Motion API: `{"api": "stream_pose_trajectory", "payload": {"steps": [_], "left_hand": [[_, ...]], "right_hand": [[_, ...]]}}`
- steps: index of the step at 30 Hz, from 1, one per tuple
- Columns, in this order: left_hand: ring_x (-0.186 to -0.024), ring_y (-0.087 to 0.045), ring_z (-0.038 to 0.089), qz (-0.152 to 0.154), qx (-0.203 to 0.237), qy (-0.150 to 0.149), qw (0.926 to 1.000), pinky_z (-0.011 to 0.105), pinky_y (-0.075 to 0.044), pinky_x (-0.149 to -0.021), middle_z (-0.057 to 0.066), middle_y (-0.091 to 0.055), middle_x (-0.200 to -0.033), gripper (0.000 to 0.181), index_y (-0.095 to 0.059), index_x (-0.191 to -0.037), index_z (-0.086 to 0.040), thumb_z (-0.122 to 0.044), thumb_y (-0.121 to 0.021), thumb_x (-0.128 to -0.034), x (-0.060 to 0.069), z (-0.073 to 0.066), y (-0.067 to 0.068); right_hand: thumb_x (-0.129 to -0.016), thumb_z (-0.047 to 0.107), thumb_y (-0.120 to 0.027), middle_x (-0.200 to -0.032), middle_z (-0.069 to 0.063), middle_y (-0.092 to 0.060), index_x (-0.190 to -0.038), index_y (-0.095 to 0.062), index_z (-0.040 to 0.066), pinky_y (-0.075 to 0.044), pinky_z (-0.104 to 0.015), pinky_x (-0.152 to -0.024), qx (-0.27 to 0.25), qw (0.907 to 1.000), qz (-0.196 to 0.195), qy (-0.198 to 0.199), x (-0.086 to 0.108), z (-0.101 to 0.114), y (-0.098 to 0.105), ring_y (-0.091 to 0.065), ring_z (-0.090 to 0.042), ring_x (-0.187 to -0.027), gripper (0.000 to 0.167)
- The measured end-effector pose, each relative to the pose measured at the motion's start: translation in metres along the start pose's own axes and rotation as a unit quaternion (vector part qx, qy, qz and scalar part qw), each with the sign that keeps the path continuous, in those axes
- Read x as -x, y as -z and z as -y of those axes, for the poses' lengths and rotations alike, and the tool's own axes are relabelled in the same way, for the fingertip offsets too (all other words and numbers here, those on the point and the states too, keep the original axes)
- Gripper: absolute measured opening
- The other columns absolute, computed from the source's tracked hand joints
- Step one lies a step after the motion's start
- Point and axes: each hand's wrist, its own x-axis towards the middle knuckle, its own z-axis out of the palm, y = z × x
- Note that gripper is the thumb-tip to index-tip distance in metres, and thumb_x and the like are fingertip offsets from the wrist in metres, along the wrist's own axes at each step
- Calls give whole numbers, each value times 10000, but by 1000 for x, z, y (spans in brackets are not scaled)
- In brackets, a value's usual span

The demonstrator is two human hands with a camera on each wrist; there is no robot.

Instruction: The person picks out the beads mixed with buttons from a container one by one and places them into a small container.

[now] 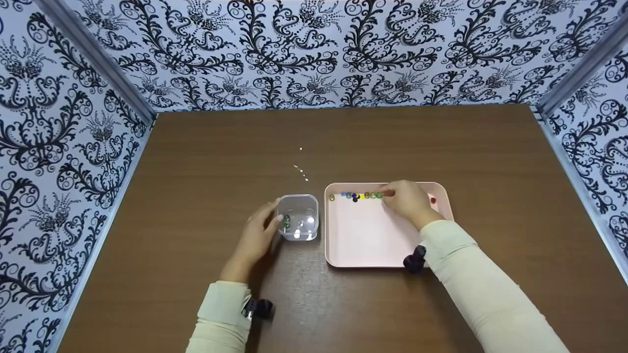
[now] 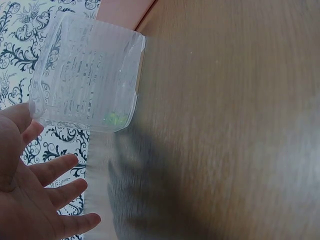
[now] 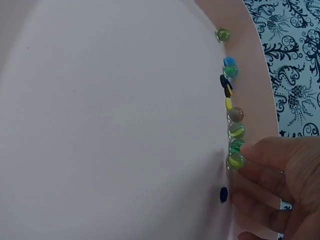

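My left hand point(image 1: 255, 235) holds a clear plastic container point(image 1: 299, 215) at its left wall, thumb and forefinger at the rim. In the left wrist view its other fingers point(image 2: 60, 192) spread apart from the container. Green marbles point(image 1: 286, 221) lie inside it. To the right is a pink tray point(image 1: 338, 245). My right hand point(image 1: 407, 198) reaches over its far edge. In the right wrist view, thumb and forefinger pinch a yellow-green glass marble point(image 3: 235, 160); the thumb also meets a green marble point(image 3: 237, 145). Other marbles point(image 3: 236, 114) and small coloured buttons point(image 3: 229, 61) line that edge.
A lone marble point(image 1: 331, 197) sits in the tray's far left corner. Near the right side lies a red piece point(image 1: 432, 200), and a dark button point(image 3: 223, 194) is below the right fingers. Small white bits point(image 1: 300, 170) lie on the brown table point(image 1: 221, 157). Patterned panels point(image 1: 314, 49) enclose it.
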Motion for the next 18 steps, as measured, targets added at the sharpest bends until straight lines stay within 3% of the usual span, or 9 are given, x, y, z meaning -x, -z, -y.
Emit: {"api": "stream_pose_trajectory", "payload": {"steps": [18], "left_hand": [[-1365, -365, 391, 58, 48, 173, 9998, 543, -230, -1140, 221, -465, -1430, 439, -511, -1398, -74, -192, -563, -978, 1, -2, 1]], "right_hand": [[-812, 48, -631, -1106, -132, -706, -1068, -748, 88, -519, -501, -814, -118, 9997, -204, 111, -2, -2, -2, -642, -347, -1038, 285]]}}
